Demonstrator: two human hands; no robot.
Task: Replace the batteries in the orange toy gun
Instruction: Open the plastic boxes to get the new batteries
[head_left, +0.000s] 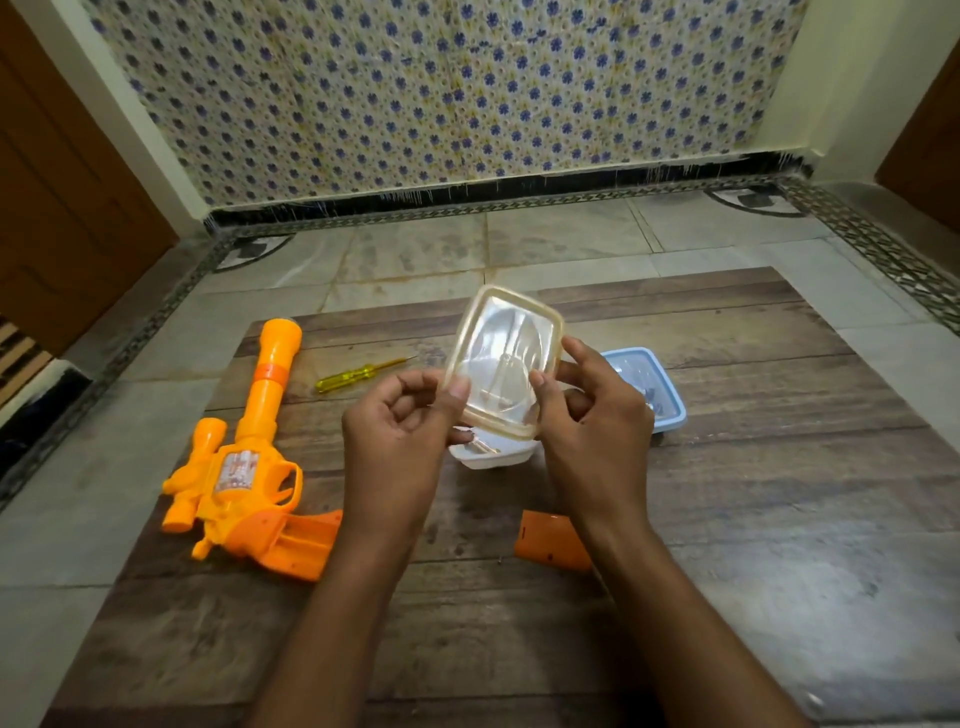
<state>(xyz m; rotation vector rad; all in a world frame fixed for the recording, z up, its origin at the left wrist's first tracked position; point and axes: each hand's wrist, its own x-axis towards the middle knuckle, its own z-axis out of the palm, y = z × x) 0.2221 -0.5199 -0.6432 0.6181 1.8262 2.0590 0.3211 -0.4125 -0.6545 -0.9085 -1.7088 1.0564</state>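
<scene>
Both hands are pinching a clear lid (503, 364), left hand (400, 441) clamping its left edge, right hand (592, 421) its right, tilting it above a white container (491, 456). The orange toy gun (244, 457) is lying at the wooden board's (727, 519) left edge, barrel pointing away toward the far edge. Its orange battery cover (545, 538) is sitting near the middle.

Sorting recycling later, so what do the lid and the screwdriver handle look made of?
Lid: clear, glossy plastic, probably; hands show through it, rim yellowish. Screwdriver handle: translucent yellow plastic, shiny.
</scene>
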